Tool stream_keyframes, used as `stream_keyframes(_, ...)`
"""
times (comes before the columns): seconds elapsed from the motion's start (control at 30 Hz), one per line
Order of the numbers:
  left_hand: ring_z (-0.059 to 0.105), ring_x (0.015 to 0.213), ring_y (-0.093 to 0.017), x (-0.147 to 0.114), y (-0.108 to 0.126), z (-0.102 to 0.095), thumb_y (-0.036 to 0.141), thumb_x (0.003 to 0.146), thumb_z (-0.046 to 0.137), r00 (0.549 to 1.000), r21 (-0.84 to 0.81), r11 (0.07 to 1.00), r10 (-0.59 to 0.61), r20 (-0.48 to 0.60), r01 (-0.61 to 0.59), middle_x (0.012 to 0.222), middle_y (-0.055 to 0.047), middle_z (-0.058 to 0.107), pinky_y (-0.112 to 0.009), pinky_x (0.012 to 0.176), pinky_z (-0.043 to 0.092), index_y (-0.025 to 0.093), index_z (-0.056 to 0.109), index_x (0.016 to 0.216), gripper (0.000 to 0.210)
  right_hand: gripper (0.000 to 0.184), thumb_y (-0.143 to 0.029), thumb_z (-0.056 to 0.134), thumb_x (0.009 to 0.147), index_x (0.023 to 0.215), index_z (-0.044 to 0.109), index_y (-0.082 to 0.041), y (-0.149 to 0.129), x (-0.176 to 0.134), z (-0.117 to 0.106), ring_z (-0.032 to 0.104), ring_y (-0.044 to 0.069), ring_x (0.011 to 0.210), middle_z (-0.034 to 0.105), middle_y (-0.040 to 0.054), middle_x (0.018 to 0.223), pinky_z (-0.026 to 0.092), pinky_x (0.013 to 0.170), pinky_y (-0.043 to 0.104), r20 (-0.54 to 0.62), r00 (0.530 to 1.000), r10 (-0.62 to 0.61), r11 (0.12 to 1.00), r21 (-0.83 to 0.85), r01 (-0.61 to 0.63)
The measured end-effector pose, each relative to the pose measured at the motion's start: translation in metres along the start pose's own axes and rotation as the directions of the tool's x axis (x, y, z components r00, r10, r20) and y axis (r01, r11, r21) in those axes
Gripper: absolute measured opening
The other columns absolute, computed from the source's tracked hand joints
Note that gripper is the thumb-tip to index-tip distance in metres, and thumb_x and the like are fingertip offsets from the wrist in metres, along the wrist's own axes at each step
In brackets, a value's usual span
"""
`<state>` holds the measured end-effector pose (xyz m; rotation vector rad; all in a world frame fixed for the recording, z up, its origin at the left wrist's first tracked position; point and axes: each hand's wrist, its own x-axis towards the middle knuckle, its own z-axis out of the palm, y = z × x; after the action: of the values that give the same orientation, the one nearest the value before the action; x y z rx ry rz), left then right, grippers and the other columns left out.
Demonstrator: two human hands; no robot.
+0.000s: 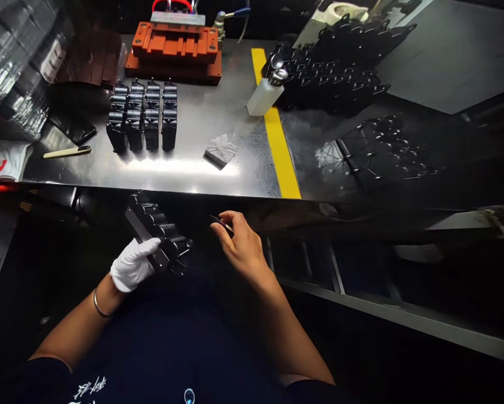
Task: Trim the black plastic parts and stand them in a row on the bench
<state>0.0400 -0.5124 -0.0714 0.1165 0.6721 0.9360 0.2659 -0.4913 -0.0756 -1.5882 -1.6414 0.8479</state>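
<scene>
My left hand (132, 266), in a white glove, grips a black plastic part (161, 227) with a row of rounded ribs, tilted in front of the bench edge. To its right my bare right hand (241, 244) pinches a thin tool with a dark pointed tip (216, 219) and a pale handle end. The tool's exact kind is hard to make out, and its tip stays apart from the part. On the bench above stand several similar black parts (142, 118) in a row. A folded grey cloth or paper pad (221, 150) lies to their right.
An orange fixture (174, 50) sits at the back of the metal bench (197, 112). A white bottle (264, 96) stands by the yellow stripe (282, 151). Black parts (336, 67) are piled at right. A cream-and-black knife-like tool (67, 151) and a dark phone-like slab (73, 128) lie left.
</scene>
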Motion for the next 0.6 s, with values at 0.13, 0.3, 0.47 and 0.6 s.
stream_keyframes(0.13,0.07,0.091,-0.025,-0.005,0.007,0.001,0.017,0.063,0.081,0.996,0.237,0.971,0.022,0.081,-0.041,0.098,-0.008,0.075,-0.033,0.085,0.055,0.015,0.072,0.102,0.04,0.035,-0.039,0.036,0.099,0.081,0.057,-0.018,-0.014,-0.003,-0.011,0.051,0.011,0.057,0.057,0.0015,0.066,0.04,0.056,0.024,0.205,0.885,-0.418,0.908,0.057,0.415)
stream_keyframes(0.3,0.07,0.079,-0.024,-0.004,0.009,0.007,0.025,0.06,0.084,0.99,0.393,0.919,-0.029,0.141,-0.03,0.086,-0.009,0.075,-0.03,0.071,0.054,0.013,0.075,0.092,0.036,0.053,-0.064,0.049,0.086,0.06,0.048,-0.018,-0.037,-0.002,-0.004,0.037,0.009,0.048,0.042,-0.003,0.052,0.026,0.045,0.024,0.298,0.637,-0.711,0.695,0.165,0.699)
stream_keyframes(0.47,0.07,0.088,-0.025,-0.003,0.004,0.004,0.024,0.062,0.083,0.993,0.314,0.946,0.044,0.109,-0.076,0.094,-0.009,0.075,-0.031,0.08,0.054,0.015,0.073,0.099,0.039,0.057,-0.059,0.05,0.088,0.049,0.037,-0.018,-0.034,0.001,0.003,0.03,0.008,0.046,0.034,-0.0042,0.048,0.02,0.046,0.025,0.196,0.631,-0.75,0.652,0.065,0.755)
stream_keyframes(0.6,0.07,0.091,-0.027,-0.003,0.0,0.0,0.026,0.068,0.079,0.995,0.252,0.965,0.054,0.079,-0.072,0.097,-0.01,0.074,-0.037,0.086,0.054,0.013,0.07,0.107,0.042,0.057,-0.061,0.047,0.088,0.051,0.043,-0.018,-0.031,0.002,0.007,0.033,0.008,0.048,0.037,-0.0028,0.049,0.022,0.047,0.025,0.092,0.656,-0.749,0.649,-0.098,0.754)
